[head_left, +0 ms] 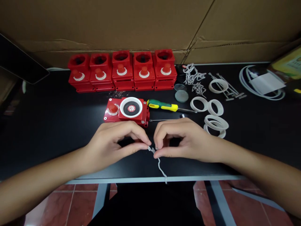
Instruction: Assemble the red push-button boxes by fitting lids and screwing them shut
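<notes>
Near the table's front edge, a thin white cord (pixel 160 167) is pinched between the fingertips of both hands. My left hand (pixel 119 141) closes on one end, where the cord looks knotted or bunched. My right hand (pixel 178 139) pinches it a short way to the right, and a loose tail hangs down to the table edge. Just beyond my hands lies a red box (pixel 113 117) with a red button and a white ring around a black disc. My left hand partly covers its near side. Behind my right hand a thin metal rod (pixel 162 120) shows in part.
Several red button boxes (pixel 122 70) stand in a row at the back. A green and yellow screwdriver (pixel 162 105), clear discs (pixel 181 96), white rings (pixel 216 122), cord pieces (pixel 192 74), screws (pixel 199 89) and metal rods (pixel 231 88) lie rightward. A white cable (pixel 244 80) coils far right.
</notes>
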